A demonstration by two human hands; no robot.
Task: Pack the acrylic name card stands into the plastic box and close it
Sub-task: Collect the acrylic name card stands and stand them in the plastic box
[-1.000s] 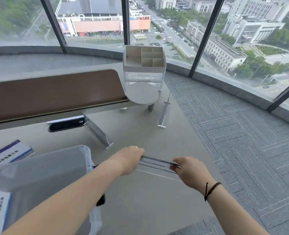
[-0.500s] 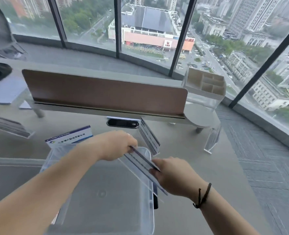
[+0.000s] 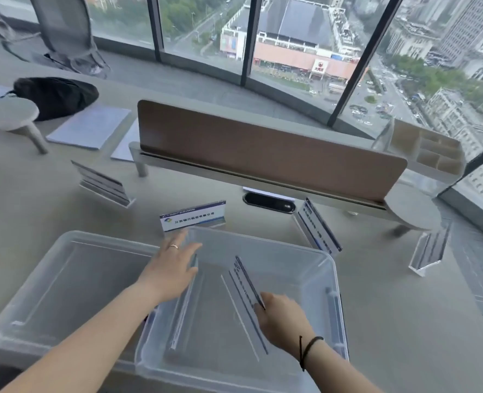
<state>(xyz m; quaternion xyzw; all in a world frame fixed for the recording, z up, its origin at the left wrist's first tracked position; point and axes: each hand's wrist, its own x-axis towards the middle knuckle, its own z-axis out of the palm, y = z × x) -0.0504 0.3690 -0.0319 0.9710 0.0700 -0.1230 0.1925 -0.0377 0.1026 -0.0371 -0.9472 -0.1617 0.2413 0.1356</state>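
Placement step, judged: one acrylic stand (image 3: 247, 290) is being lowered into the plastic box (image 3: 329, 268), which sits open on the desk (image 3: 404, 321). Right hand (image 3: 284, 321) has its fingers pinched on the stand's near end; the stand is tilted, far end down toward the box floor. Left hand (image 3: 169, 272) is inside the box with fingers spread and flat, clamped on nothing, resting beside a second stand (image 3: 185, 302) that lies along the left wall.

To do it well: lay the held stand flat and parallel to the one already in, close against it, so room remains for the rest. Release only once the base touches the floor; acrylic is slick and could scratch or clatter.

Lid (image 3: 64, 279) lies just left of the box, partly under its edge, underside up. Four stands still on the desk: one with a printed card (image 3: 192, 216) just behind the box, one (image 3: 318, 228) near its far right corner, one (image 3: 428, 249) further right, one (image 3: 102, 184) well apart at left. Monitor shelf (image 3: 263, 154), papers (image 3: 90, 127) and a dark bag (image 3: 56, 96) lie beyond; none blocks the reach.
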